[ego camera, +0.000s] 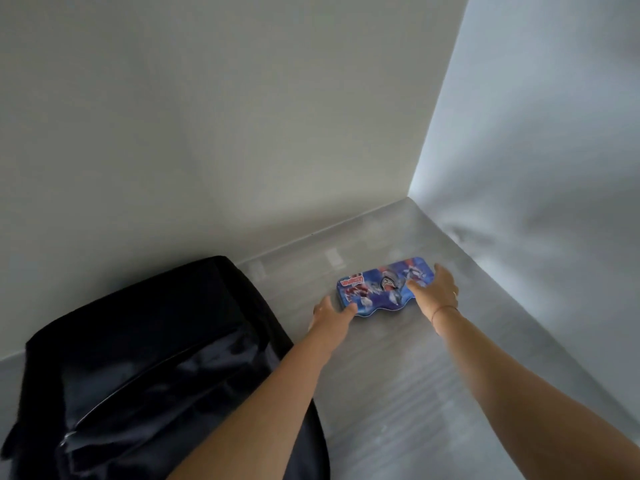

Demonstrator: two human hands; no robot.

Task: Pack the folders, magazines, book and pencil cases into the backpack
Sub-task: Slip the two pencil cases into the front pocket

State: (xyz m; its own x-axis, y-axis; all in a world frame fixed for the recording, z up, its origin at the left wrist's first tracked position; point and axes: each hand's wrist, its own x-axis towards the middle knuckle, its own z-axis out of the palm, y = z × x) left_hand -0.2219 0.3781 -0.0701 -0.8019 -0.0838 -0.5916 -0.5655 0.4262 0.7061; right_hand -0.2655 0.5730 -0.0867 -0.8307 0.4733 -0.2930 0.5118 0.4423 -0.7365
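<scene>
A blue tin pencil case (375, 289) with red and white cartoon print lies flat on the grey surface near the corner of two walls. My right hand (437, 293) lies over its right end, thumb on the lid and fingers curled past the far edge. My left hand (331, 314) is at the case's left end with fingers spread, its thumb touching the near left corner. The black backpack (149, 362) lies to the left of my left forearm, its zipped front pocket facing up. Its main opening is out of sight.
A white wall (207, 133) runs behind the backpack and the case. A second pale wall (554, 168) closes the right side, meeting the first in a corner just beyond the case. Bare grey surface (398, 393) stretches between my forearms.
</scene>
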